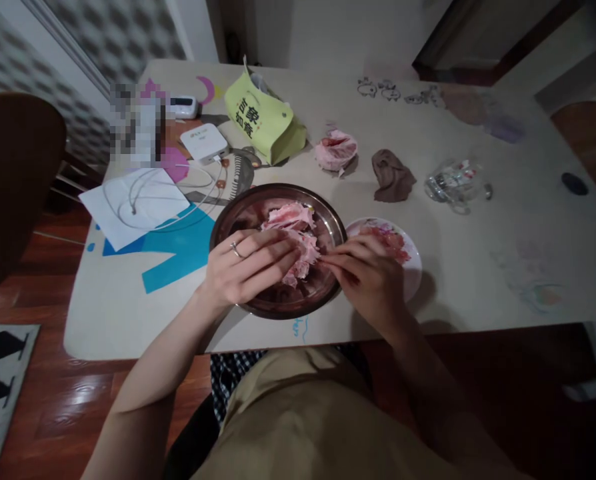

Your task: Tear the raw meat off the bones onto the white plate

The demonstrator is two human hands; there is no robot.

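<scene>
A round metal bowl (243,220) sits at the table's near edge with a heap of pink petal-like pieces (291,217) in it. My left hand (243,267), a ring on one finger, rests over the bowl's near side with its fingers closed on the pink pieces. My right hand (371,277) comes in from the right, its fingertips pinched on the same pink heap at the bowl's right rim. A small white plate (412,263) with red-pink bits lies partly under my right hand.
Further back lie a yellow-green tissue pack (263,123), a pink crumpled wrapper (336,150), a brown cloth (392,177) and a clear plastic bag (453,181). A white box (204,143), cables and paper (133,203) sit at the left. Chairs stand at both sides.
</scene>
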